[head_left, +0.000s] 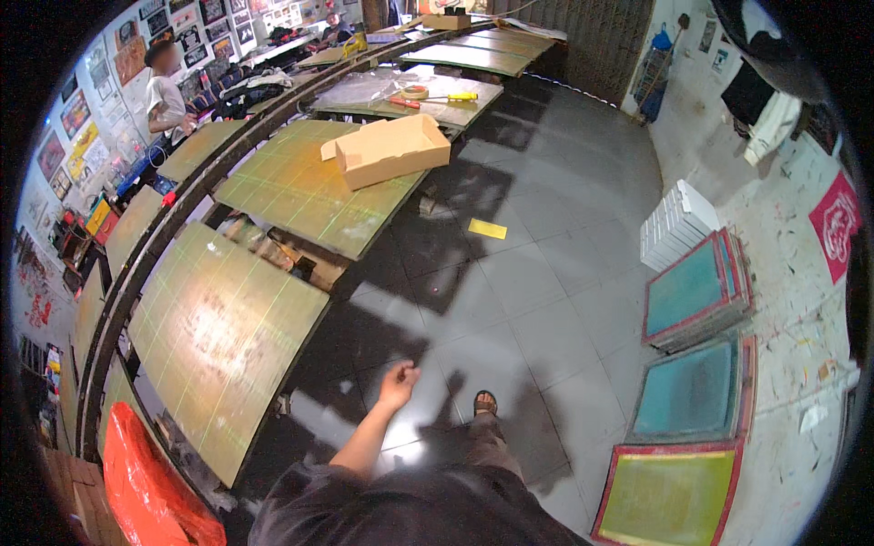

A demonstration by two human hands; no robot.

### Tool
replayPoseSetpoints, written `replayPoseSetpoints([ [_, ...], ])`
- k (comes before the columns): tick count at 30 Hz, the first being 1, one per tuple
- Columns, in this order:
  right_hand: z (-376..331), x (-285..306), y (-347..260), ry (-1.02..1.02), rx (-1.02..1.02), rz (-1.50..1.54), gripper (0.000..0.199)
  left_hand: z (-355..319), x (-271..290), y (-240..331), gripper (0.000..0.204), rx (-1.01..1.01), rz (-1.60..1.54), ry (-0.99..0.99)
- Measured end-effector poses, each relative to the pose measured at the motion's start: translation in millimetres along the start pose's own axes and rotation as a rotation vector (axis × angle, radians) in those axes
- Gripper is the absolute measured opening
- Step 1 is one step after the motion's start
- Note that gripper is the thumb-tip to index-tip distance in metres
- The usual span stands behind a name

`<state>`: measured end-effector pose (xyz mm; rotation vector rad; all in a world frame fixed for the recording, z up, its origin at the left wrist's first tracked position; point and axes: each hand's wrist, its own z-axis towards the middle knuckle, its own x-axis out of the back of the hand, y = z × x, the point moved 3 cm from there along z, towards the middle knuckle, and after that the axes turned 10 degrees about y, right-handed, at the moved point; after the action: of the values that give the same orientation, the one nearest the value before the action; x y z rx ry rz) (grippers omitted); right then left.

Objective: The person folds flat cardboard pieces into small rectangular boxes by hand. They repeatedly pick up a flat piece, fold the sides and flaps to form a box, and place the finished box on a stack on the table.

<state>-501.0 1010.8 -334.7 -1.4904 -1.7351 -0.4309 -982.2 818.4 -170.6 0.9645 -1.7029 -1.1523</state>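
Observation:
My left hand (398, 383) swings out in front of me over the dark tiled floor (546, 300). Its fingers are loosely curled and it holds nothing. It is nearest to the corner of a long greenish-yellow printing board (218, 328) on my left, but apart from it. My sandalled foot (485, 401) shows just right of the hand. My right hand is out of view.
More boards (300, 187) curve away along the left; one carries an open cardboard box (391, 150), another a tape roll (415, 92) and a yellow-handled screwdriver (460, 96). Red-framed screens (696, 291) and white stacked sheets (678, 223) lean on the right wall. A person (166, 96) stands far left. A red bag (146, 482) lies low left.

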Motion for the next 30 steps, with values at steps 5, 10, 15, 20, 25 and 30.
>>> replayPoseSetpoints([
  [5, 109.5, 84.1, 5.4, 0.070, 0.184, -0.150, 0.013, 87.9, -21.2, 108.1, 0.025, -0.296, -0.089, 0.297],
  [10, 313.9, 209.7, -17.8, 0.495, -0.003, 0.468, 0.017, 146.1, -8.1, 242.1, 0.024, -0.439, -0.220, 0.499],
  [15, 276.3, 375.9, -421.0, 0.200, 0.389, 0.965, 0.023, 198.2, 42.1, 310.8, 0.036, -0.380, -0.105, 0.774],
  [20, 193.6, 453.0, -657.8, -0.011, 0.828, 0.985, 0.040, 279.5, 80.5, 321.2, 0.052, -0.187, -0.095, 0.741],
  [25, 183.5, 449.6, -772.4, 0.034, 0.932, 0.949, 0.050, 335.7, 89.5, 318.7, 0.054, -0.033, -0.019, 0.420],
  [30, 173.3, 443.6, -805.7, -0.188, 0.876, 0.934, 0.043, 334.6, 65.4, 325.7, 0.046, 0.005, -0.192, 0.415],
])
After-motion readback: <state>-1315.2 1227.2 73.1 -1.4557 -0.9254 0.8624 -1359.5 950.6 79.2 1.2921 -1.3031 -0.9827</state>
